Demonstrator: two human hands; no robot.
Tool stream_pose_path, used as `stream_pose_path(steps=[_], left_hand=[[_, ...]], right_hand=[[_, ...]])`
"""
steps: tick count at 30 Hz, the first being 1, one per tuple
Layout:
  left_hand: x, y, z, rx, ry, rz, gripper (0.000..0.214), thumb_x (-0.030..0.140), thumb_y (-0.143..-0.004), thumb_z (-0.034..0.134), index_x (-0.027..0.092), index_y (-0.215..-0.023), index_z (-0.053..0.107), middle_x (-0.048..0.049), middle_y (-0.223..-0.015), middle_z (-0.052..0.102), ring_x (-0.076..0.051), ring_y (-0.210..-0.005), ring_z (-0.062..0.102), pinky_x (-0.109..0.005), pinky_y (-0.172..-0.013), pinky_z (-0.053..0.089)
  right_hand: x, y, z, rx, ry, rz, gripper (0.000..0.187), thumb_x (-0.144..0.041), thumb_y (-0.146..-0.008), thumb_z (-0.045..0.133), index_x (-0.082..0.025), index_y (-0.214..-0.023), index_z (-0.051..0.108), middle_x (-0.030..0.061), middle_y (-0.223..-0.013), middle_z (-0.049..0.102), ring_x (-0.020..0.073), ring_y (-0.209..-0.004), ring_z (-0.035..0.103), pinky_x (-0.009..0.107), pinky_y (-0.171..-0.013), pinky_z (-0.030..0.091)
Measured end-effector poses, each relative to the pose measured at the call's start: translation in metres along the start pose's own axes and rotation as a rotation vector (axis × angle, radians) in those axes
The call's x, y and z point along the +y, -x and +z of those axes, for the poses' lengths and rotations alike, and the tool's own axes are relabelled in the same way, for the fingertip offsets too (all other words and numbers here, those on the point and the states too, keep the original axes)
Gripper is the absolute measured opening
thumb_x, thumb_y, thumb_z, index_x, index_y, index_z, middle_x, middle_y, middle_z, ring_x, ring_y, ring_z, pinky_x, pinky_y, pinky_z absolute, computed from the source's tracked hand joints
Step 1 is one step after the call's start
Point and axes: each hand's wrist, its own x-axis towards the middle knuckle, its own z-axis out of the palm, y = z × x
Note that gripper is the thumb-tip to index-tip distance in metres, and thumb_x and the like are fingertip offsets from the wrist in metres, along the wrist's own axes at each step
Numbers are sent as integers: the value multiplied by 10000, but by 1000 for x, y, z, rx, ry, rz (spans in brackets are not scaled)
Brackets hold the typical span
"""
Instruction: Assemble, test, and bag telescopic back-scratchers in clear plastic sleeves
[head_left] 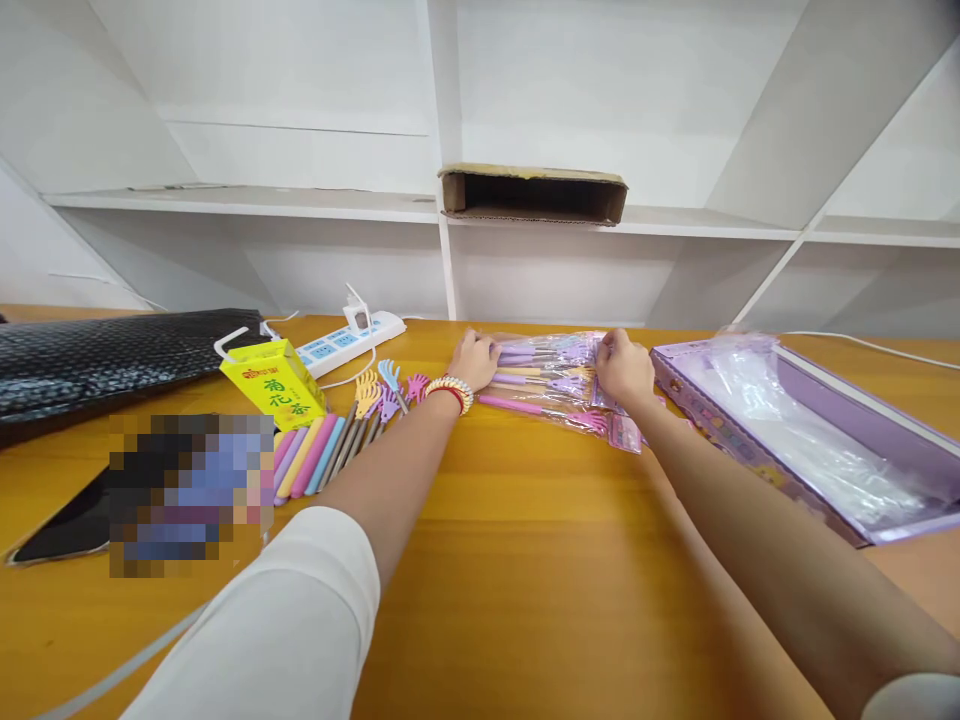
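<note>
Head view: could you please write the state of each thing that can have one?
Bagged back scratchers, lying flat, side by side.
Loose back scratchers, unwrapped, lying in a row.
Purple box, open, clear plastic inside.
Drink carton, bent straw sticking out.
Power strip, plug inserted.
Cardboard box, open side facing outward.
Left hand, touching bagged back scratchers.
Right hand, touching bagged back scratchers.

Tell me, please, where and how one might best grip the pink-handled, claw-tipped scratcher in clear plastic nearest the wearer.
Probably by its straight pink handle, pinched from the near side: it is slim and lies crosswise, with the purple- and yellow-handled bagged scratchers close along its far side.
</note>
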Motion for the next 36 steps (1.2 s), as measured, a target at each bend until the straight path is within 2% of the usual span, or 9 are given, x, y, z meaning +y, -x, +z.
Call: stream_pose_path(steps=[2, 6, 11, 16, 21, 25, 29, 33, 36], left_hand=[[0, 3, 2, -27, -94, 1, 286, 335, -850, 402, 179, -912, 634, -133, -990, 509, -286, -1026, 472, -491, -931, 352], [5, 6, 1, 37, -223, 26, 293, 367, -843, 412, 191, -874, 644, -154, -1053, 527, -331, -1071, 422, -547, -905, 304], [13, 11, -3, 68, -171, 123, 208, 216, -797, 480, 135, -915, 632, -183, -978, 581, -345, -1059, 460, -553, -926, 254], [24, 18, -4, 74, -127, 145, 171, 141, -785, 483, 86, -872, 620, -172, -860, 617, -301, -956, 546, -524, -957, 255], [39, 34, -11, 105, -85, 242, 206, 150, -766, 523, 127, -950, 614, -184, -1189, 538, -325, -1145, 454, -498, -1003, 258], [50, 58, -30, 129, -51, 304, 323, 172, -771, 524, 163, -1090, 569, -152, -1341, 420, -318, -1239, 369, -500, -1042, 238], [53, 87, -64, 104, -60, 264, 348, 226, -795, 498, 172, -1135, 542, -130, -1351, 402, -279, -1265, 343, -475, -1045, 268], [41, 117, -101, 78, -102, 205, 304, 281, -808, 492, 193, -1091, 557, -84, -1250, 484, -229, -1198, 414, -404, -1015, 328], [25, 137, -115, 37, -186, 179, 291, 277, -810, 484, 185, -1074, 562, -78, -1129, 556, -227, -1091, 487, -392, -971, 361]], right_hand=[[7, 0, 6, 40, 15, -34, 298, -330, -846, 385, -165, -940, 614, 139, -873, 553, 276, -871, 487, 383, -741, 374], [21, 0, 14, 71, -19, -75, 407, -443, -852, 377, -158, -872, 667, 148, -1010, 522, 284, -996, 440, 425, -844, 366], [29, 7, 13, 54, -99, -113, 498, -457, -885, 294, -129, -875, 668, 168, -1028, 566, 283, -1046, 464, 438, -912, 347], [33, 26, -3, 157, -169, -140, 436, -409, -809, 452, -104, -1089, 590, 177, -1175, 540, 292, -1135, 448, 436, -968, 326], [32, 61, -33, 177, -208, -124, 310, -360, -738, 506, -142, -918, 630, 136, -1048, 598, 281, -1057, 509, 417, -946, 363], [31, 85, -55, 83, -219, -26, 253, -368, -712, 512, -170, -791, 648, 107, -902, 626, 275, -919, 558, 409, -861, 408], [35, 95, -65, -47, -197, 33, 232, -367, -696, 527, -180, -752, 653, 97, -836, 632, 275, -864, 566, 401, -808, 410], [44, 101, -61, -43, -178, 33, 244, -361, -701, 515, -170, -764, 653, 102, -842, 632, 264, -848, 567, 381, -793, 407], [50, 106, -53, -23, -176, -57, 234, -348, -709, 506, -165, -747, 646, 96, -823, 632, 244, -826, 566, 359, -792, 404]])
